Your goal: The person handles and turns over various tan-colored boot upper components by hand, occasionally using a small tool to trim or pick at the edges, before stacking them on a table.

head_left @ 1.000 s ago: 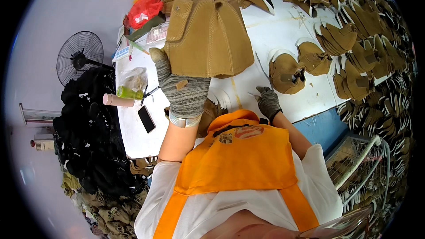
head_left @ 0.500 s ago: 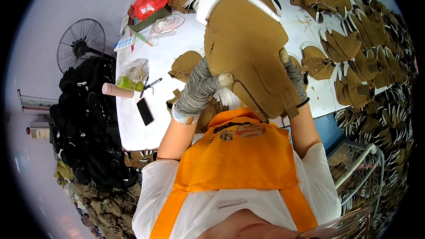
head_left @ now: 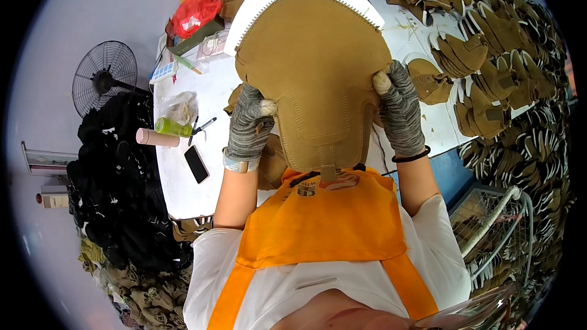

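My 2 grey-gloved hands, left hand [head_left: 249,123] and right hand [head_left: 400,107], pinch 1 tan suede shoe upper with white toothed trim [head_left: 312,67] above the white table [head_left: 183,189]; 1 wire basket [head_left: 495,220] stands right.

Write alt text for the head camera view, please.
Two grey-gloved hands, left hand and right hand, hold up a large tan suede piece with a white serrated edge above a white worktable. Heaps of similar tan pieces lie at right.

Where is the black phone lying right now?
In the head view, the black phone lies flat on the white table to the person's left, beside the gloved left hand and just below a pink tube and green bottle.
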Available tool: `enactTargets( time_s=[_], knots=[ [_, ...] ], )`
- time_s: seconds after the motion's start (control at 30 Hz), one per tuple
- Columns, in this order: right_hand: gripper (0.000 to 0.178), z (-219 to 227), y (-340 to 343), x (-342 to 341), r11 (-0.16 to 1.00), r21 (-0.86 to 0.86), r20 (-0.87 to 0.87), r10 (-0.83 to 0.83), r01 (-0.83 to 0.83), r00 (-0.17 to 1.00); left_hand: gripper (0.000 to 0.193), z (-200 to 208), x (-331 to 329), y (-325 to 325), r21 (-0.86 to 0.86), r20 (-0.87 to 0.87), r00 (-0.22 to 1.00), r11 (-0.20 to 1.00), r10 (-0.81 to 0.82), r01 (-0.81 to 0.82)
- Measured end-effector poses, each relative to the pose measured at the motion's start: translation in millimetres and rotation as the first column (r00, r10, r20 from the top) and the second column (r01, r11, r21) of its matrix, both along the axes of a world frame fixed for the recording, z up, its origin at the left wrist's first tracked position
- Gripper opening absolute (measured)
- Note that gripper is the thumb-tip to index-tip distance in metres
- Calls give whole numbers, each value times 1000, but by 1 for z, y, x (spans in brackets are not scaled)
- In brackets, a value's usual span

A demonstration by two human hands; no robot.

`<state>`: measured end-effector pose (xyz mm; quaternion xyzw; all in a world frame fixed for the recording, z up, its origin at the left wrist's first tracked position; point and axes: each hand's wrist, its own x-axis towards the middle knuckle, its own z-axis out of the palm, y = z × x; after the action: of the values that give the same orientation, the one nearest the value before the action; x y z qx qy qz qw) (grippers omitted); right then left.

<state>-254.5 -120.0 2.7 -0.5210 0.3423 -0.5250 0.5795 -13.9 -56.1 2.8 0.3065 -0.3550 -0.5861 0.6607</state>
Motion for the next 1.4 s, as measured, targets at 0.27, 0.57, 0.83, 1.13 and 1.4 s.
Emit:
enactTargets(
  time_s=[0.27,0.57,0.83,1.13,1.4],
  knots=[
    [31,0,5,-2,999,-21,-40,31,-32,999,71,9,-5,2,-28,-5,998,997,67,-67],
    [34,17,5,6,970,-240,-128,-64,32,990,65,-7,-3,10,-102,92,987,987,131,-122],
    [35,18,0,12,892,-396,-278,-341,216,898,55,12,-23,21,-114,578,788,978,210,-177],
    [43,37,2,7,994,-15,64,108,-108,992,63,11,-20,22,28,225,949,972,219,-231],
    [38,26,-3,18,916,-383,-292,-241,118,926,53,11,-29,24,8,276,926,962,259,-272]
  ],
)
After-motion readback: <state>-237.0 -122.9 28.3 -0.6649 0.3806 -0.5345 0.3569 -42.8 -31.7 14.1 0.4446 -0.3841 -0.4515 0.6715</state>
